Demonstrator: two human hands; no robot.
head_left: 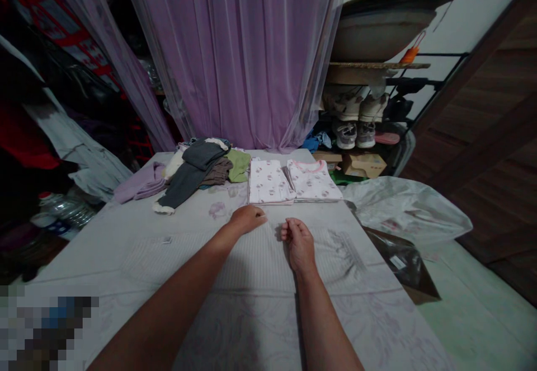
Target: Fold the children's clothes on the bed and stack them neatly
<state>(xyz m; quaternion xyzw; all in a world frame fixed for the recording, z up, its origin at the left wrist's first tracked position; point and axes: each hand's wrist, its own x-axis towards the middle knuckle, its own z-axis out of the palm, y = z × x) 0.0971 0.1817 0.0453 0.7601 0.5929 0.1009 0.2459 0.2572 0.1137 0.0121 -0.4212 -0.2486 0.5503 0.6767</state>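
Both my hands rest on a pale patterned bedsheet near the middle of the bed. My left hand lies palm down with its fingers curled in, holding nothing I can see. My right hand lies beside it, fingers bent under and also with nothing visible in them. Just beyond my fingers sit two folded white printed garments: one on the left and one with a pink collar on the right. A heap of unfolded clothes in grey, green, brown and lilac lies to the far left of them.
A sheer purple curtain hangs behind the bed. At the right lie a clear plastic bag and a brown packet. A shoe rack with sneakers and a cardboard box stands at the back right. Water bottles sit at the left.
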